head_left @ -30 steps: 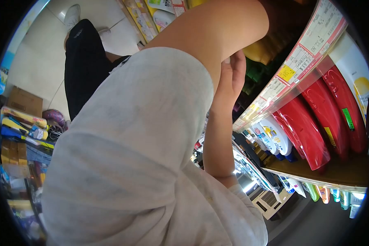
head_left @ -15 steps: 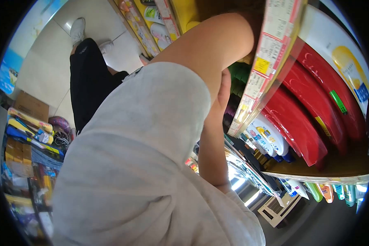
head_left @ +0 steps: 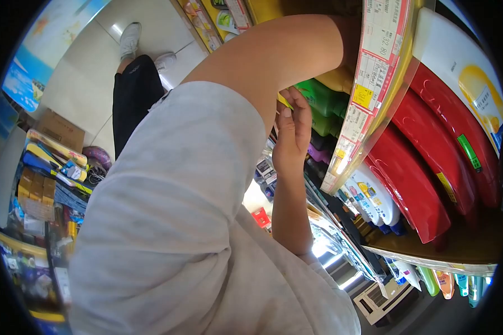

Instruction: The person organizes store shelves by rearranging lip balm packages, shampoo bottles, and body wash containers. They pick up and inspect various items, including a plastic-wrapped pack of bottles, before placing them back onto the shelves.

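My right hand (head_left: 292,137) is raised in front of the shelf, its fingers curled together and pinching a thin yellow strip (head_left: 283,101). It is close to the green bottles (head_left: 320,98) behind the shelf's price-label rail (head_left: 368,84). My left arm, in a white sleeve (head_left: 195,184), bends at the elbow and reaches up to the upper shelf; its hand is hidden behind the rail. Red bottles (head_left: 425,167) and white bottles (head_left: 374,195) lie on the shelf below.
Another person in black trousers (head_left: 134,92) and white shoes (head_left: 129,36) stands on the tiled floor. A cardboard box (head_left: 58,131) and packaged goods (head_left: 50,164) sit at the left. More bottles (head_left: 447,279) line a lower shelf.
My right hand has dropped clear of my left arm and now shows fully, with a yellow strip at its fingertips. The view has shifted; the green bottles are now in sight.
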### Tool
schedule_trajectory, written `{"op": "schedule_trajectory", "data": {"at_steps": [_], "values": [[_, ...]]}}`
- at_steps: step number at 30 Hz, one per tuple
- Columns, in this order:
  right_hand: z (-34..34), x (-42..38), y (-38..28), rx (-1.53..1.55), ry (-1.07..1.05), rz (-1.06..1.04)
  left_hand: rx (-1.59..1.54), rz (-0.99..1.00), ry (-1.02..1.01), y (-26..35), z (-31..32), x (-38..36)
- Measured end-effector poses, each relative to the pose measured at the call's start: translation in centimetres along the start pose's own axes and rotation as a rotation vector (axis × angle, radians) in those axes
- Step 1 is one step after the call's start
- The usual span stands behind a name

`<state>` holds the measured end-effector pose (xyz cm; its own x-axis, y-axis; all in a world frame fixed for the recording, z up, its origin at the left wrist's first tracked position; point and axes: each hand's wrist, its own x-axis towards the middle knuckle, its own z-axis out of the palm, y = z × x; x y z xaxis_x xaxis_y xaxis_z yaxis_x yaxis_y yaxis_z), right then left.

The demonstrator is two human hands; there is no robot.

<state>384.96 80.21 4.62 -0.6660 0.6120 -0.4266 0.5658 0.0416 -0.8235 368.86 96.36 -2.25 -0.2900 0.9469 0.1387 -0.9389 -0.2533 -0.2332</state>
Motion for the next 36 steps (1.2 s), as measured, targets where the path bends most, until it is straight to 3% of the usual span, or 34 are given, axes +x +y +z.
{"op": "schedule_trajectory", "data": {"at_steps": [30,31,34,36], "values": [[3.3,-0.6,0.6,0.101,-0.154,0.022,-0.32,-0.004,-0.084,3.1,4.0,-4.1],[3.4,-0.7,0.5,0.123,-0.159,0.032,-0.182,0.053,0.087,2.9,4.9,-3.6],[3.8,-0.9,0.3,0.144,-0.185,0.066,0.425,0.213,0.219,3.5,5.5,-5.3],[3.9,-0.9,0.1,0.106,-0.215,0.089,0.144,0.076,0.227,4.0,6.2,-6.2]]}}
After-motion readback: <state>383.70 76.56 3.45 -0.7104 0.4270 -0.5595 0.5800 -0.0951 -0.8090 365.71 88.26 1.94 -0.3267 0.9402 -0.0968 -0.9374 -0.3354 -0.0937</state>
